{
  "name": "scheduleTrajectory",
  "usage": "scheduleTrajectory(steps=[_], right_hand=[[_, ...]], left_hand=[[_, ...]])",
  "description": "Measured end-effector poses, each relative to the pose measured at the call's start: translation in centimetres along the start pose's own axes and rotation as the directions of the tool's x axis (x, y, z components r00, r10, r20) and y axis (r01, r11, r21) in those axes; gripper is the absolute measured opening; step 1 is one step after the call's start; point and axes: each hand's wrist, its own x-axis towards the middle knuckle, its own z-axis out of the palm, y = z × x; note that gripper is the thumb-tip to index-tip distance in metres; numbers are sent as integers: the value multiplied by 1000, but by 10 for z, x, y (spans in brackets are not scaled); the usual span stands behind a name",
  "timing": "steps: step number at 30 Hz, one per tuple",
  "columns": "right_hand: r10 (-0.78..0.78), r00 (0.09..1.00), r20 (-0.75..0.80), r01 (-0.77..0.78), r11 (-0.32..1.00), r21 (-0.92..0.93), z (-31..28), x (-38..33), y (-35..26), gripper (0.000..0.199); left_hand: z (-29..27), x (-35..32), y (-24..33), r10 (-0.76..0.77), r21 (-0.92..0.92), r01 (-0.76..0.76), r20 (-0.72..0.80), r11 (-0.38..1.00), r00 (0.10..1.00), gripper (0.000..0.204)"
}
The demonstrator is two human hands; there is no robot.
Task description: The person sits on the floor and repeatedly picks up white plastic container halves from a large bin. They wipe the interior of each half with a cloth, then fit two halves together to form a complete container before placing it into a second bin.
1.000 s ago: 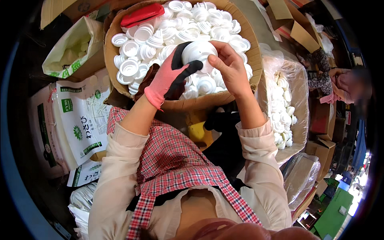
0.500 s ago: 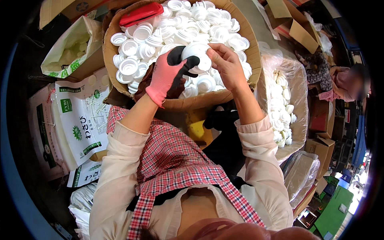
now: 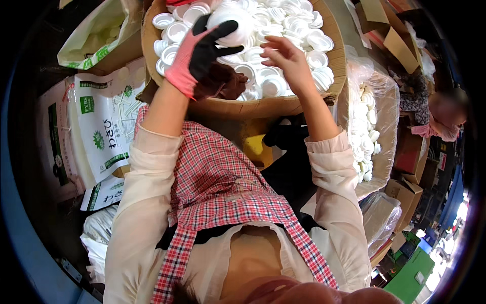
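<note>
My left hand (image 3: 205, 58), in a pink glove with black palm and fingers, reaches over the near left of a large round cardboard box (image 3: 283, 107). A smooth white round plastic cap (image 3: 238, 31) sits against its thumb and forefinger, the other fingers spread. The glove covers part of the cap. My bare right hand (image 3: 286, 61) hovers to the right of it with fingers apart and nothing in them. Beneath both hands, many loose white plastic caps (image 3: 274, 85) fill the box. Close under my left hand, a crumpled dark brown thing (image 3: 234, 86) lies at the box's near edge.
To the right stands a plastic-lined box (image 3: 383, 126) holding white pieces (image 3: 360, 137). Left are printed white plastic sacks (image 3: 104, 116) and an open bag (image 3: 119, 50). A red pouch (image 3: 177, 2) shows at the top edge. Another person (image 3: 443, 114) is at the far right.
My right hand has let go of the cap, and its fingers have spread. My left hand has moved up and left with the cap. The view has shifted slightly.
</note>
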Motion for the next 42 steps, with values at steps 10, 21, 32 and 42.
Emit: scheduleTrajectory(steps=[10, 21, 32, 42], right_hand=[[-105, 936, 337, 306, 714, -629, 79, 13, 57, 34], [-191, 746, 639, 475, 824, -308, 38, -47, 17, 17], [-93, 993, 74, 73, 967, 244, 9, -21, -11, 71], [-280, 857, -432, 232, 959, -161, -80, -112, -26, 63]], left_hand=[[-70, -72, 16, -289, 368, 217, 153, 904, 945, 79], [-39, -97, 8, -202, 247, 201, -19, 948, 979, 55], [21, -43, 21, 120, 486, -183, 157, 855, 980, 43], [43, -24, -13, -155, 496, -10, 292, 868, 944, 40]])
